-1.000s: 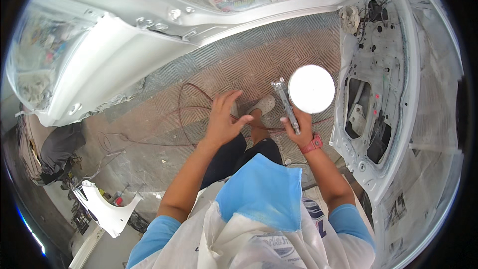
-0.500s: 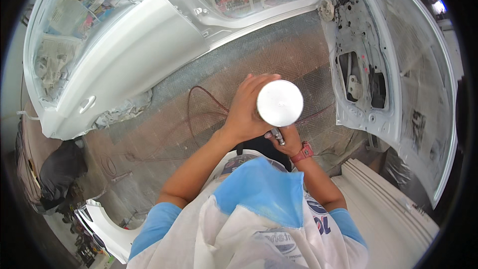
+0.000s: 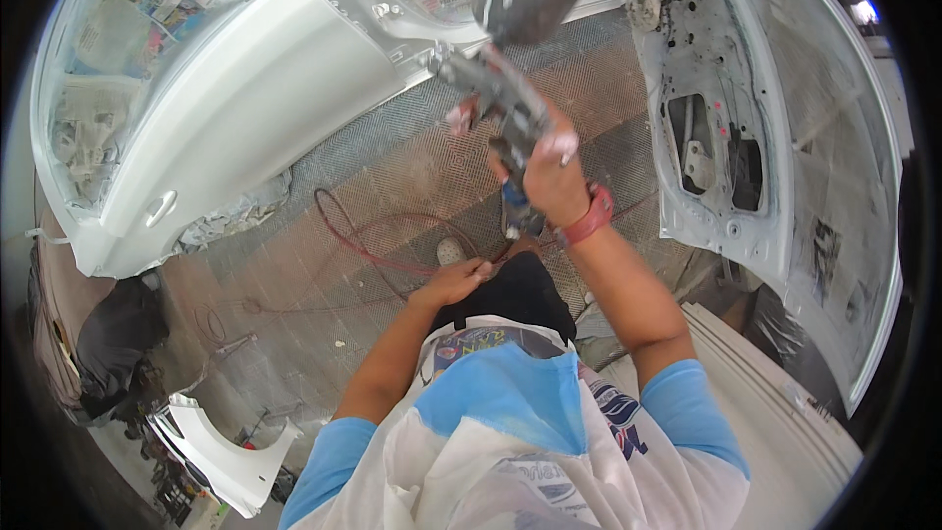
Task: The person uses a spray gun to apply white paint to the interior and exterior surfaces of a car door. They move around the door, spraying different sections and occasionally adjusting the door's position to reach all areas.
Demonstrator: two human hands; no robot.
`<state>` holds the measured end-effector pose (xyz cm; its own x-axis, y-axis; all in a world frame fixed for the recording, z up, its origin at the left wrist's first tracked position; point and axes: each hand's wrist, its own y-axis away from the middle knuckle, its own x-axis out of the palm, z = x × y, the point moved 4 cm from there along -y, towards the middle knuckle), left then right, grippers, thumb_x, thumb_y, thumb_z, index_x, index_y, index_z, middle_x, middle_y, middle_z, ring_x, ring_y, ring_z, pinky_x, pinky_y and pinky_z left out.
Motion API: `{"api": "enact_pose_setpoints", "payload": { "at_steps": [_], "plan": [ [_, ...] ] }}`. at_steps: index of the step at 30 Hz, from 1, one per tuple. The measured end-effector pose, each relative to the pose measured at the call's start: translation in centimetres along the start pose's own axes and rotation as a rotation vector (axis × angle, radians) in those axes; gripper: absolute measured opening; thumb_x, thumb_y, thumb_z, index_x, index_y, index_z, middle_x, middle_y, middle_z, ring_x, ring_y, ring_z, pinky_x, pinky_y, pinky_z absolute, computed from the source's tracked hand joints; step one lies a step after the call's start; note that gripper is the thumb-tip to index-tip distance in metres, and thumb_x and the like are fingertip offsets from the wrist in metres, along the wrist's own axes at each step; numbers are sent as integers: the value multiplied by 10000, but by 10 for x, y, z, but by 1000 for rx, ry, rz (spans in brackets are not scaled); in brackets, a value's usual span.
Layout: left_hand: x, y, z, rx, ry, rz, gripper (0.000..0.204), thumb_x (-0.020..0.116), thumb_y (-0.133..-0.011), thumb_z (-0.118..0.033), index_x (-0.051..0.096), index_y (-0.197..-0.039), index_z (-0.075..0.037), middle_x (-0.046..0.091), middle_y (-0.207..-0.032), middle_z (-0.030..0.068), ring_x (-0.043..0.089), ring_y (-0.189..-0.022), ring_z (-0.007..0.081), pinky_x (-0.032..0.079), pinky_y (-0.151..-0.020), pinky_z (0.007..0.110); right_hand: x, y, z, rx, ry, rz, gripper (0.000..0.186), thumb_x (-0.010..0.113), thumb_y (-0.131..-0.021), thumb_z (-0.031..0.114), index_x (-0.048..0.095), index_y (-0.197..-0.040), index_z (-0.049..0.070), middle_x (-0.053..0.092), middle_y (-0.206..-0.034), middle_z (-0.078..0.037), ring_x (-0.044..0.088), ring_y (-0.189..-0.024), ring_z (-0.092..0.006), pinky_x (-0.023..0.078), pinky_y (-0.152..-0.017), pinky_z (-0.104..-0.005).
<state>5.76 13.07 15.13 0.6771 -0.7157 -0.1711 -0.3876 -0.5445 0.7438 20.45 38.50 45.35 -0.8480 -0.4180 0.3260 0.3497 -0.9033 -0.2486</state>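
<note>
Spray gun swung forward between door edges.

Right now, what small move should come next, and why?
Perhaps the left hand should draw the hose away from the shoe: the hose lies in loose loops close by, this hand seems empty, and the right hand holds the spray gun.
</note>
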Motion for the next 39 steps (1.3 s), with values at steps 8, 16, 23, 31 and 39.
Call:
{"api": "enact_pose_setpoints", "payload": {
  "at_steps": [8,16,23,31,39],
  "plan": [
    [-48,105,129,-589,-701,-225,377,709,-1011,-458,784,-1125,-107,792,-1089,166,735,-1127,411,375,-1192,617,-160,-115,-145,341,136,145,863,477,-1082,758,591,-1587,67,734,-956,-20,628,-810,-64,469,-588,-235],
    [-24,84,45,-437,-500,-477,422,772,-971,-485,721,-993,-66,728,-891,146,674,-863,408,517,-804,555,-238,-122,-360,575,181,147,695,503,-1133,639,646,-1550,102,697,-877,-9,605,-725,-96,526,-708,-301],
    [-10,29,11,-631,-393,-398,423,731,-1011,-492,739,-985,-70,742,-907,159,685,-884,417,532,-821,558,-229,-144,-414,586,45,281,607,540,-1149,560,672,-1527,103,699,-871,-3,621,-760,-104,558,-790,-287],
    [-10,3,4,-703,-317,-359,398,742,-1008,-460,763,-968,-65,757,-924,157,690,-900,414,535,-837,553,-230,-149,-441,541,-134,335,531,550,-1167,474,637,-1569,138,661,-848,8,602,-775,-102,560,-794,-293],
    [-20,-65,-6,-706,-336,-400,359,742,-1007,-438,764,-1003,-79,757,-919,146,685,-898,405,526,-851,555,-261,-96,-581,506,247,230,507,598,-1133,469,659,-1546,182,788,-1290,-163,764,-1120,-321,588,-1003,-456]
  ]
}}
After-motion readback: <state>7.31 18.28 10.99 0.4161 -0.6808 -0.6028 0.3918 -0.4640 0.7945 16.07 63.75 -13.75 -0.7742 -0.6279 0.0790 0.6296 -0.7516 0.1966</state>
